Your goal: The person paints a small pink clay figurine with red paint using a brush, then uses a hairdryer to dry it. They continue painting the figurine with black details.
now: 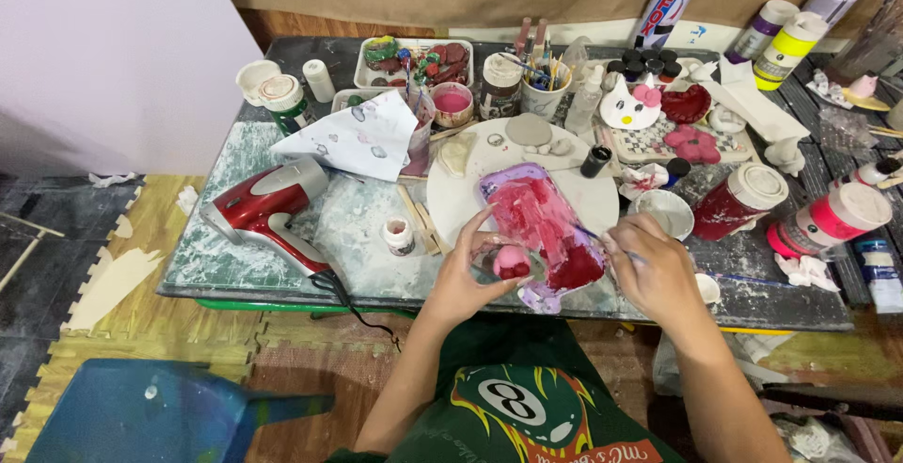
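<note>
1. The step in hand looks like painting: the left hand (467,273) curls its fingers around a small rounded pink clay piece (511,261), holding it just above the near edge of the low glass-topped work table (235,247).
2. The right hand (654,270) is closed in a pinch on a thin paintbrush (593,235), whose tip points toward the pink piece and lies over the rectangular plastic palette smeared with red and pink paint (541,228).
3. That palette rests on a round white board (583,195), directly behind the held piece.
4. A red hair dryer (263,209) lies well to the left; a small open white paint jar (399,235) stands between it and the palette.
5. A judgement: the next stroke calls for a steady left grip, a light brush touch, and turning the piece so bare patches face the bristles.
</note>
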